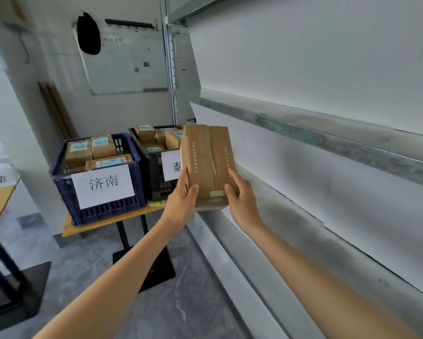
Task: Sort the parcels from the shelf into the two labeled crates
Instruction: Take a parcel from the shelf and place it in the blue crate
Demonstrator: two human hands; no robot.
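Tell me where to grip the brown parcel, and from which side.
Take the parcel by its two long sides near the taped end, left hand and right hand coming from opposite sides: it looks too wide for one hand.

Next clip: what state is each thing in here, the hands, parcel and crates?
parcel: taped shut, held up beside the shelf.
left hand: grips the parcel's left side.
right hand: grips the parcel's right side.
blue crate: on the table, holds several parcels, label in full view.
black crate: holds several parcels, label partly hidden.
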